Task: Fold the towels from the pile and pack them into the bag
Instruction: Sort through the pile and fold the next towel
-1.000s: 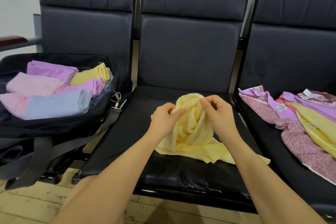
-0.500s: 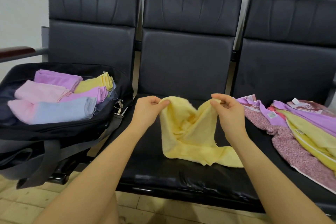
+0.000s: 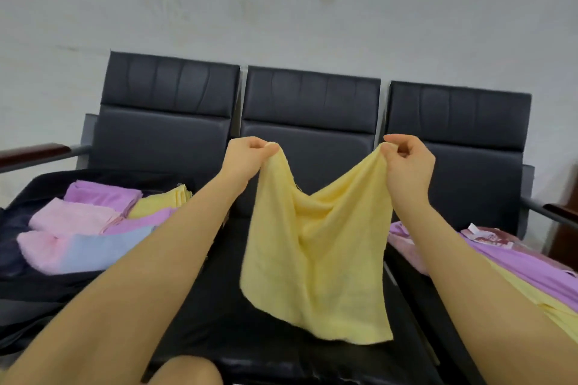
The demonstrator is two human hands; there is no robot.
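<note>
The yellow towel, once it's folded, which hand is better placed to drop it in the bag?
Probably the left hand: the bag sits on the left seat beside it, while the right hand is over by the unfolded pile.

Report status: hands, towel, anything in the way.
Left hand and right hand each pinch a top corner of the yellow towel, held up unfolded over the middle seat. Bag open, folded towels inside. Nothing blocking.

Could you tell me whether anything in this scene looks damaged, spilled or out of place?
Nothing stands out. The left hand and right hand pinch the top corners of the yellow towel, which hangs slack but looks intact. Folded towels sit neatly in the bag, and the pile lies loose on the right seat.
</note>
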